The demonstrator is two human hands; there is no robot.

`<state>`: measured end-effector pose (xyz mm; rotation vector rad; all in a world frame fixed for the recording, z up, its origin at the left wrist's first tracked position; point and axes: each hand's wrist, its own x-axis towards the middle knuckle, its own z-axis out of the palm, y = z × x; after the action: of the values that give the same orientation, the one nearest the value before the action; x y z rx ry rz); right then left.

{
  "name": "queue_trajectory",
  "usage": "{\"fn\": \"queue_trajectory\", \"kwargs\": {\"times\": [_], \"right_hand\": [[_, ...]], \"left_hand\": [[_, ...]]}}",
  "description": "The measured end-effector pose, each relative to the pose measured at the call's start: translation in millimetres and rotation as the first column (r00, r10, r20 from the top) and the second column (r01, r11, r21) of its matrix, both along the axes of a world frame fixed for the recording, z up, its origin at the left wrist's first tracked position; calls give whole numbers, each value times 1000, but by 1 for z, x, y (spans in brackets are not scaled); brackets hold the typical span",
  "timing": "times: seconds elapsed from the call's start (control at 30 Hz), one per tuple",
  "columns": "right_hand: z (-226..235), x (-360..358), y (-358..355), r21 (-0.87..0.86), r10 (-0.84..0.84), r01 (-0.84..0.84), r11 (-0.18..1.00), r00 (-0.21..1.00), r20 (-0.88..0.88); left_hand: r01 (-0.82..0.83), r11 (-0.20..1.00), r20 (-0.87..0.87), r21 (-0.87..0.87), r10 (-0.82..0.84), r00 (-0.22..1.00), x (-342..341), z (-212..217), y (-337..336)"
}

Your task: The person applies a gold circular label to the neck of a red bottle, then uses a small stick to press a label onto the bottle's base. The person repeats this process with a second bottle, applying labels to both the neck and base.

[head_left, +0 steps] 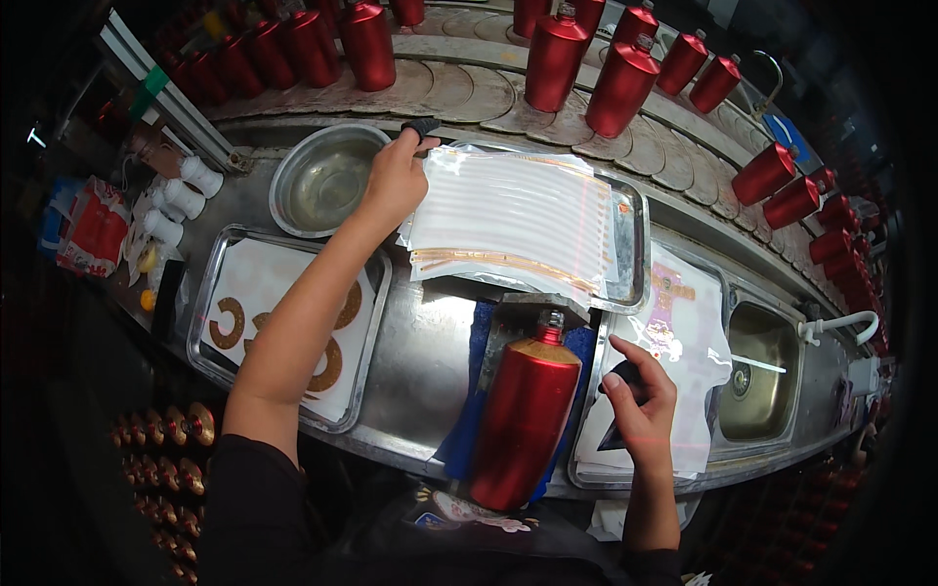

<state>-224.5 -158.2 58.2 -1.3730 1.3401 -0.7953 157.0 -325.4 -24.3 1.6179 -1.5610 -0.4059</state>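
My left hand (396, 181) reaches to the far left corner of a stack of white decal sheets (508, 210) with gold-coloured strips. A small dark ribbed thing (420, 127) shows at its fingertips; whether it is held or worn cannot be told. To the right of a red metallic bottle (528, 420), my right hand (645, 405) is closed on a dark, flat, scraper-like piece (614, 437). The bottle leans toward me on a blue cloth (457, 444), its gold shoulder and threaded neck pointing away. Neither hand touches it.
A metal basin (277, 195) of water stands behind a tray (202, 293) of gold ring-shaped decals. More patterned sheets (640, 435) lie at right, before a sink (787, 396) and white tap (845, 325). Red bottles (623, 88) line the plated conveyor (454, 88) behind.
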Motion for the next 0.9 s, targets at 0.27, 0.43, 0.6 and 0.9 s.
{"fn": "queue_trajectory", "kwargs": {"times": [0.27,0.43,0.6,0.9], "right_hand": [[3,0,5,2,-19,19,1000,1000,-1],[2,-2,9,-4,-40,40,999,999,27],[1,-1,7,-39,-52,53,998,998,26],[22,29,-66,-186,-19,15,982,1000,-17]], "left_hand": [[-19,987,-85,158,33,996,7,-3,-12],[-55,992,51,112,49,997,0,8,-13],[-84,995,292,-58,97,951,-9,12,-16],[70,987,340,-144,-17,940,-85,81,-20]]}}
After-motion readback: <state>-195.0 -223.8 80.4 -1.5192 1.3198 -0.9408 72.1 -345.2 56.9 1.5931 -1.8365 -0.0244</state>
